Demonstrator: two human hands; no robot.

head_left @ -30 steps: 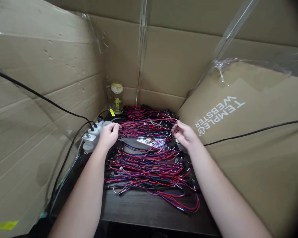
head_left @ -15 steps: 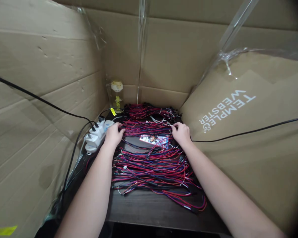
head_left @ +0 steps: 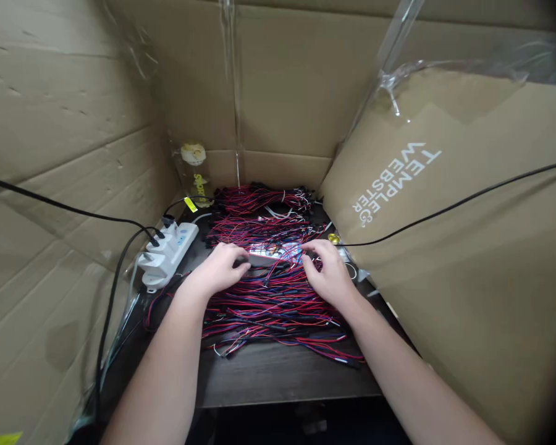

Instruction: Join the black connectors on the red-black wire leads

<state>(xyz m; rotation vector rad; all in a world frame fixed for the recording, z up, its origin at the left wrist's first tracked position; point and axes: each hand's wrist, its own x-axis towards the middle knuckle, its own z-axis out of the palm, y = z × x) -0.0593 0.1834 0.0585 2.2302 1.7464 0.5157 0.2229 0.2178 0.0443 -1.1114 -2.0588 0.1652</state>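
Red, blue and black wires lie sideways across the dark table (head_left: pixel 278 380) in several rows. My left hand (head_left: pixel 222 269) is over the left end of the near wires (head_left: pixel 269 303), thumb and forefinger apart. Opposite it, my right hand (head_left: pixel 328 272) is at their right end, fingers curved with a gap from the thumb. No wire clearly shows gripped in either hand. Between the hands lies a printed card (head_left: pixel 259 249), partly covered by wires. Beyond it are a middle wire bundle (head_left: pixel 254 232) and a far wire bundle (head_left: pixel 254 201).
A white power strip (head_left: pixel 169 253) with plugs and black cables stands at the left. Behind it is a clear bottle (head_left: pixel 197 179) with a pale lid. Cardboard walls (head_left: pixel 301 86) enclose the table; a black cable (head_left: pixel 408 222) crosses the right one.
Both hands have come nearer, from the middle wire bundle to the near wires. That middle bundle now lies away from my fingers. The view has shifted, so the scene sits further left.
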